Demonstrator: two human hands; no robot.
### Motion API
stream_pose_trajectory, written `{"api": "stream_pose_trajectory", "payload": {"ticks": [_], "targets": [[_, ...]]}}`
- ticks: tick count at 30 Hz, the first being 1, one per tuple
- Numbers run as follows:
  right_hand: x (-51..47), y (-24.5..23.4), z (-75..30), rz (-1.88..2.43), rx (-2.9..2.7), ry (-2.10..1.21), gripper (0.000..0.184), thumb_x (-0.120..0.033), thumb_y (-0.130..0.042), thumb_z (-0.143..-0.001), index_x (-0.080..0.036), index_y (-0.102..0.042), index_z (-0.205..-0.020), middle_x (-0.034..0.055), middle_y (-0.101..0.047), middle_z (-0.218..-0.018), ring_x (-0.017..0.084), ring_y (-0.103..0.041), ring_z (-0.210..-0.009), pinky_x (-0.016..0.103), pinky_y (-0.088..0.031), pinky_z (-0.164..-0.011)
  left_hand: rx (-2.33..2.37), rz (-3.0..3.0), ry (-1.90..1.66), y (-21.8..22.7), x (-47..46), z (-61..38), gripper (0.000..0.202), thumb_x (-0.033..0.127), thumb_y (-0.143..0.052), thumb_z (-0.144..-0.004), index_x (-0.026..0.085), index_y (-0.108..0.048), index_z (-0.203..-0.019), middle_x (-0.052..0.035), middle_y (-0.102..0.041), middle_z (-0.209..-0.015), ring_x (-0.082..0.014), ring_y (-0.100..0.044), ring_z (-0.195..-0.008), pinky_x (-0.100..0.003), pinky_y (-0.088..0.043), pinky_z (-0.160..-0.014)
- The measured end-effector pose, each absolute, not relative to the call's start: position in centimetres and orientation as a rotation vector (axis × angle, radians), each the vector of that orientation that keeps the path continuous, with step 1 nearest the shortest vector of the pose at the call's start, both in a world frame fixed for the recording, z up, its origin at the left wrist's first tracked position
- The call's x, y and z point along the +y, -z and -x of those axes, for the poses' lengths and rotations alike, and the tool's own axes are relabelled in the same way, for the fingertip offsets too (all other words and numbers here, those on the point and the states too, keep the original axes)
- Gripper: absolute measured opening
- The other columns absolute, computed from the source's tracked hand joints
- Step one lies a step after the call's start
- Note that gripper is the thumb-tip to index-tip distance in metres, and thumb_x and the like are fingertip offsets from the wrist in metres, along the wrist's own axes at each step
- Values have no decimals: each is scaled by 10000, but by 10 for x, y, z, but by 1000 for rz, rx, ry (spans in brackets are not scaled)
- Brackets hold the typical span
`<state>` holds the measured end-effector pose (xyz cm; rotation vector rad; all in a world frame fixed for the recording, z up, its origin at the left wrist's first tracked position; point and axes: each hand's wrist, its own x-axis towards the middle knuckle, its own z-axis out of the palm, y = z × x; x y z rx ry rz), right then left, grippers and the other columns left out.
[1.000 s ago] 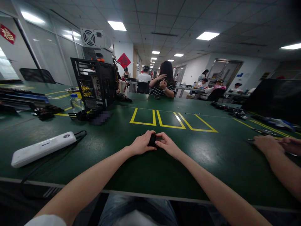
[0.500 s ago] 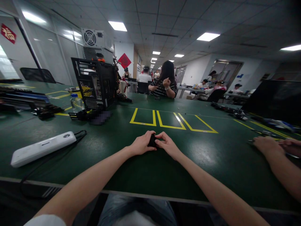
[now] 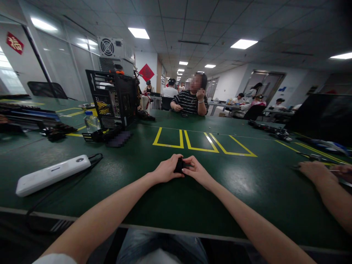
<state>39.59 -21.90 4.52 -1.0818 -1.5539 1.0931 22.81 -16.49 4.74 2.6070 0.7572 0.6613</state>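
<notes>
A small black object [image 3: 179, 165], its kind too dark to make out, is held just above the green table [image 3: 154, 209] in front of me. My left hand [image 3: 168, 168] wraps round its left side, thumb below and fingers above. From the right, my right hand [image 3: 195, 170] meets it with bent fingers and thumb, pinching at its right edge. What lies between the right fingertips is partly hidden. Beyond both hands, yellow tape outlines [image 3: 168, 145] mark the tabletop.
A long white device [image 3: 52, 175] with a black cable lies left. Farther back stand an open black computer case [image 3: 115, 97] and a clear bottle [image 3: 91, 121]. At right, a co-worker's hand [image 3: 316, 172] works near metal tools. A person in a striped shirt [image 3: 189, 102] sits opposite.
My right fingers have shifted slightly on the black object, and a little more of it shows. The person opposite has turned their head. The view has moved slightly.
</notes>
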Motion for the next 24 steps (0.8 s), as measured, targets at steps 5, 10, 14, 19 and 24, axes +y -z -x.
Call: {"api": "stream_pose_trajectory", "payload": {"ticks": [5,10,14,19,24], "targets": [[-213,-39,-396,1102,-1499,-1063,213,-361,-508,-722,-221,-474,-878,6,-500,-947,131,-535,-802,339,-459,-740,769,-2613,-645,-47,-164,-230,647,403,-586,-663,232,-232,-1177,-71,-413,-1137,-225,-502,-957,-352,-430,-759],[-211,-38,-398,1150,-1564,-971,268,-333,-514,-721,-214,-470,-957,21,-495,-990,142,-536,-843,336,-440,-770,769,-2624,-659,-45,-163,-231,653,410,-581,-665,227,-225,-1180,-71,-404,-1150,-226,-498,-963,-346,-435,-753],[-213,-41,-398,1117,-1596,-1015,261,-296,-516,-725,-202,-457,-961,23,-499,-984,148,-549,-853,349,-435,-790,771,-2633,-660,-44,-163,-231,661,421,-578,-662,225,-220,-1181,-73,-400,-1149,-227,-494,-963,-348,-428,-759],[-220,-44,-397,1044,-1609,-1047,273,-228,-563,-689,-213,-439,-932,13,-472,-1022,157,-520,-954,348,-426,-842,760,-2636,-658,-44,-162,-231,652,428,-566,-671,226,-217,-1184,-74,-400,-1144,-227,-487,-971,-342,-425,-753],[-218,-41,-397,1096,-1604,-1002,231,-282,-525,-717,-223,-445,-925,13,-477,-1008,141,-558,-842,348,-466,-767,751,-2622,-658,-43,-161,-231,657,438,-566,-669,227,-218,-1185,-70,-407,-1138,-220,-491,-965,-340,-423,-758]]}}
